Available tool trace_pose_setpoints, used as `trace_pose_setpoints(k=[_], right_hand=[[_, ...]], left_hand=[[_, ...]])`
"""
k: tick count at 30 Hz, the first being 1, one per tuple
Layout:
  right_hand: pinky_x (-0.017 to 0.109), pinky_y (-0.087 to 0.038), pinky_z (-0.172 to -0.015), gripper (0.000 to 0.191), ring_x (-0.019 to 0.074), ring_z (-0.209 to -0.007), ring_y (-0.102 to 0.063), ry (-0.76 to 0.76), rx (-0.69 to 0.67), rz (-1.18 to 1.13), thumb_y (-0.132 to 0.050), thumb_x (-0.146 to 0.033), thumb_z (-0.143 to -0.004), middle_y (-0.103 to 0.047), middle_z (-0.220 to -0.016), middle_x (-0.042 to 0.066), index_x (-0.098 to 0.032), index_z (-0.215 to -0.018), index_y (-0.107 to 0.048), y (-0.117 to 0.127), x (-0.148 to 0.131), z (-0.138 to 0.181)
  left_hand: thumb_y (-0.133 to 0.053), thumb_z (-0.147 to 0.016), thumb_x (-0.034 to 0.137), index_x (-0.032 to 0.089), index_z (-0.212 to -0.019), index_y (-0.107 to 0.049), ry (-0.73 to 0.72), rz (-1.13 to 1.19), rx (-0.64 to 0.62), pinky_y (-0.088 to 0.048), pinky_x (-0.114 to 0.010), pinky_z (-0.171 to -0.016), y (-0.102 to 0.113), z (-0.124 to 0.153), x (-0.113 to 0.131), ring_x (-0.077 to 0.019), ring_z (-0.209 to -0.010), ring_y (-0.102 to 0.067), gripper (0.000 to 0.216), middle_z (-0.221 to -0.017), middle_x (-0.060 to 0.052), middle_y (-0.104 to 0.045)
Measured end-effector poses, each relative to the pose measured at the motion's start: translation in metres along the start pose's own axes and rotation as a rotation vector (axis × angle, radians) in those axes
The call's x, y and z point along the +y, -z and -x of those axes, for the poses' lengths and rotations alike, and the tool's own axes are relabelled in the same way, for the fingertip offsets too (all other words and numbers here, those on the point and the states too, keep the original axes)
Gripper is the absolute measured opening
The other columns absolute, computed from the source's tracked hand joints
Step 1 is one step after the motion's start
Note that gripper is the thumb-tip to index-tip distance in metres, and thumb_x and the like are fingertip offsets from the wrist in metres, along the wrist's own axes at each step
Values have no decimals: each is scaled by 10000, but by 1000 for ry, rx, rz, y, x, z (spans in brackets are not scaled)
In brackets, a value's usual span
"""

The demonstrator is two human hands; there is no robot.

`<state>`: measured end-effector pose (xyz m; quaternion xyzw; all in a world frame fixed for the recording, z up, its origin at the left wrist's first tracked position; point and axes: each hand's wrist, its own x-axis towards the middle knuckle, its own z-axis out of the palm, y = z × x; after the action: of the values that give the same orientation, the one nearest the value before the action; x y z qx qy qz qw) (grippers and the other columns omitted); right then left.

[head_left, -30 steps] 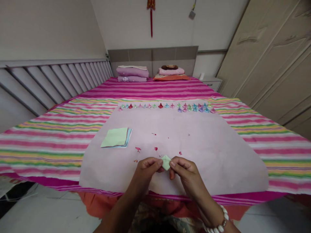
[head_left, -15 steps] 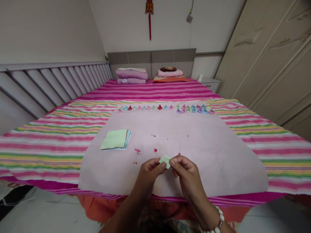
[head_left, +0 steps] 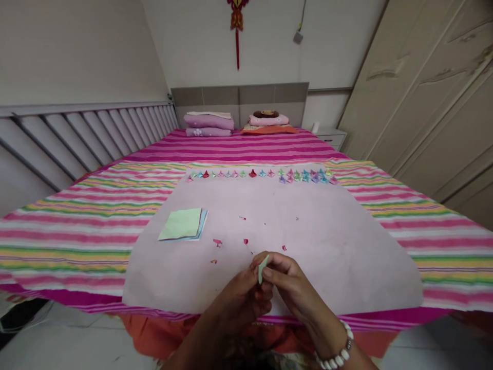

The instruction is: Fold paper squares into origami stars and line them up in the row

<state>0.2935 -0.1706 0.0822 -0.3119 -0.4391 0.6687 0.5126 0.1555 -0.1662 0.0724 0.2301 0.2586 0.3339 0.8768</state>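
Note:
Between my two hands is a small folded piece of light green paper (head_left: 263, 269), seen nearly edge-on. My right hand (head_left: 287, 277) pinches it with thumb and fingers from the right. From the left, my left hand (head_left: 246, 294) has its fingers curled against the paper's near side; some of its fingertips are hidden. Both hands are just above the large pale sheet (head_left: 339, 257) near its front edge. Small red paper scraps (head_left: 217, 242) lie on the sheet beyond my hands. Further left rests a stack of square paper (head_left: 181, 224), light green on top.
A row of small folded paper shapes (head_left: 252, 173) in several colours lines the sheet's far edge, doubled at the right. The sheet lies on a striped bed cover (head_left: 435, 231). Folded bedding (head_left: 210, 122) is stacked at the headboard. A railing (head_left: 96, 133) runs along the left.
The green paper has turned from facing me flat to nearly edge-on. My left hand has rotated and dropped a little, its fingers now curled under the paper.

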Motion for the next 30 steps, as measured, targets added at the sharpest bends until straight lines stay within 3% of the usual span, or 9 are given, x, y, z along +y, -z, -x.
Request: trace_pose_setpoints(k=[3, 5, 7, 10, 13, 18, 24, 30], right_hand=[[240, -419, -530, 182, 111, -508, -529, 3, 19, -3, -741, -319, -734, -604, -590, -19, -173, -671, -654, 2, -2, -1], [244, -427, -566, 212, 118, -546, -542, 20, 67, 54, -769, -316, -702, -608, -581, -19, -166, -628, -639, 5, -4, -1], [230, -416, -574, 227, 107, -564, -535, 17, 117, 130, -795, -314, -667, -615, -588, -22, -161, -608, -638, 7, -7, 0], [223, -409, -553, 239, 102, -546, -535, -16, 124, 206, -804, -331, -649, -627, -570, -19, -157, -602, -648, 4, -9, -1], [219, -423, -534, 232, 104, -525, -556, -7, 139, 193, -823, -326, -622, -645, -549, -16, -161, -614, -661, -1, -10, -2], [219, -465, -547, 268, 111, -519, -603, -20, 167, 92, -861, -292, -561, -690, -587, -6, -168, -730, -694, -2, -8, 0], [216, -461, -545, 185, 117, -510, -615, 16, 176, 94, -801, -286, -657, -683, -546, 7, -157, -729, -689, -1, -5, 2], [217, -448, -517, 96, 107, -467, -587, 73, 171, 43, -737, -221, -689, -663, -531, -8, -163, -738, -679, -5, -3, 3]], left_hand=[[-674, -729, 504, 125, -713, -602, -68, -342, 102, -322, -191, -507, 4, 1, 7, -58, -514, -430, 386, -632, 10, -538], [-685, -707, 508, 125, -686, -616, -177, -590, 222, -353, -214, -536, 6, 4, 16, -85, -537, -466, 390, -588, 7, -551], [-709, -692, 463, 137, -754, -648, -321, -696, 329, -405, -234, -602, 6, 8, 26, -113, -610, -521, 338, -628, 4, -591], [-696, -715, 396, 156, -853, -682, -416, -751, 309, -452, -262, -662, 2, 14, 35, -142, -686, -576, 277, -712, -14, -654], [-697, -715, 341, 153, -773, -694, -444, -792, 252, -466, -258, -639, -3, 16, 35, -142, -655, -590, 196, -673, -17, -666], [-689, -718, 344, 144, -736, -672, -443, -731, 347, -475, -244, -576, -6, 15, 31, -122, -568, -581, 202, -590, -2, -647], [-755, -627, 275, 142, -704, -651, -430, -645, 308, -448, -206, -539, -10, 15, 30, -90, -530, -551, 186, -556, 23, -623], [-724, -655, 244, 154, -714, -652, -473, -616, 318, -407, -192, -502, -13, 15, 28, -79, -504, -506, 129, -529, 38, -582]])
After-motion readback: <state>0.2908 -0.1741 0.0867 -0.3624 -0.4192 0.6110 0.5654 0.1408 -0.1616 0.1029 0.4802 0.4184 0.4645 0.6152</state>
